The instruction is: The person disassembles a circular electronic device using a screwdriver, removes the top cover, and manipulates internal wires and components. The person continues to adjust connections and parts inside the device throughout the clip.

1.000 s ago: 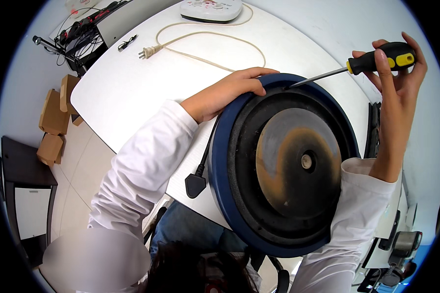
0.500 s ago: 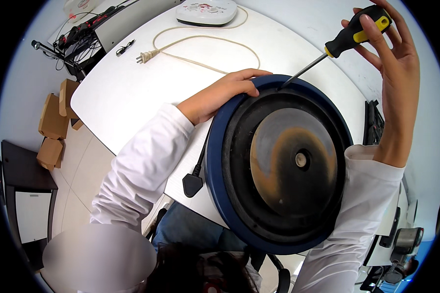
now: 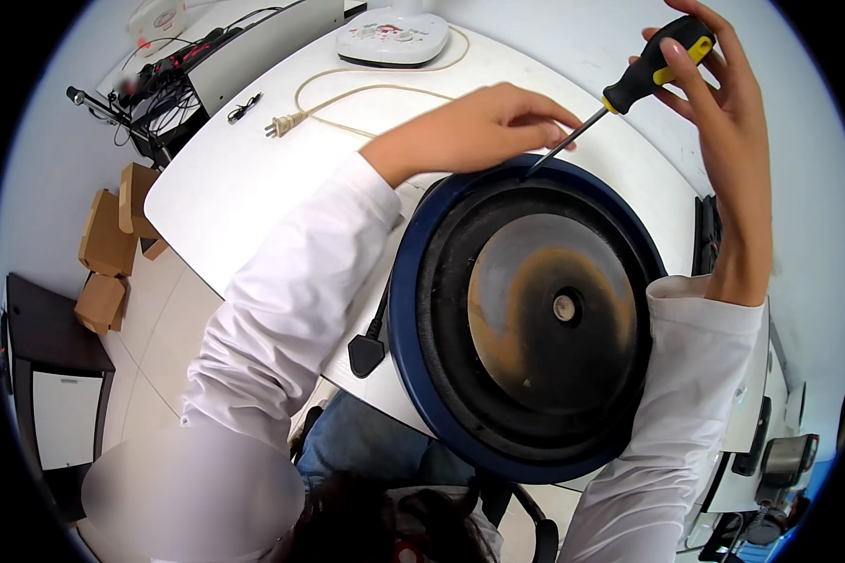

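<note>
A round dark-blue appliance (image 3: 406, 310) leans at the table's front edge, its black recessed inside facing up. In its middle sits a scorched metal disc (image 3: 498, 347) with a small round stub. My right hand (image 3: 714, 103) grips the black-and-yellow handle of a screwdriver (image 3: 643, 80) with its fingertips. The screwdriver slants down to the left, its tip at the far inner edge of the blue rim. Over that rim my left hand (image 3: 488, 127) reaches, fingers extended and apart around the screwdriver's shaft. Whether they touch the metal I cannot tell.
A black plug (image 3: 366, 355) lies left of the appliance on the white table (image 3: 244, 188). Farther back are a white device base (image 3: 391, 39), a beige cord with plug (image 3: 284, 125) and a small black cable (image 3: 244, 108). Cardboard boxes (image 3: 105, 235) stand on the floor at left.
My left hand has lifted off the rim and moved right to the screwdriver's shaft. The right hand and screwdriver have shifted slightly left and down in view.
</note>
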`<state>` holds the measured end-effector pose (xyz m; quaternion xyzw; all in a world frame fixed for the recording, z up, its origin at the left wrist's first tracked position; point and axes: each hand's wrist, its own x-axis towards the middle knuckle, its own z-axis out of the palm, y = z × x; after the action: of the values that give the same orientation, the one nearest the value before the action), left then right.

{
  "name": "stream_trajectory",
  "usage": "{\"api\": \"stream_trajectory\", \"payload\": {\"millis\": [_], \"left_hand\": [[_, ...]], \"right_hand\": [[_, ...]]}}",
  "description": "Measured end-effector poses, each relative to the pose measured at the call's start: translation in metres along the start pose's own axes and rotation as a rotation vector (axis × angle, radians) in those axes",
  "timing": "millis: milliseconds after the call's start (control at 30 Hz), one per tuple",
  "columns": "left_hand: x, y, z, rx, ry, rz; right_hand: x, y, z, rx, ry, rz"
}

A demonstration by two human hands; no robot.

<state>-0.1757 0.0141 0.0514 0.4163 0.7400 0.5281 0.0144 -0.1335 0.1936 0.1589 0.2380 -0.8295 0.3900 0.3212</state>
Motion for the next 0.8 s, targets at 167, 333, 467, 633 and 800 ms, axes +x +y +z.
{"api": "stream_trajectory", "payload": {"millis": [167,333,467,633,800], "left_hand": [[0.005,-0.01,0.019,-0.314,0.072,-0.008],[0.005,-0.014,0.018,-0.299,0.077,0.014],[0.001,-0.014,0.017,-0.327,0.134,-0.002],[0.0,-0.011,0.017,-0.115,0.261,0.085],[-0.001,-0.013,0.018,-0.164,0.229,0.071]], "right_hand": [[-0.007,0.005,-0.004,-0.338,0.081,-0.19],[-0.015,-0.024,0.019,-0.366,0.127,-0.234],[-0.012,-0.032,0.022,-0.313,0.04,-0.258],[-0.016,-0.044,0.03,-0.458,0.089,-0.301],[-0.017,-0.05,0.033,-0.495,0.069,-0.324]]}}
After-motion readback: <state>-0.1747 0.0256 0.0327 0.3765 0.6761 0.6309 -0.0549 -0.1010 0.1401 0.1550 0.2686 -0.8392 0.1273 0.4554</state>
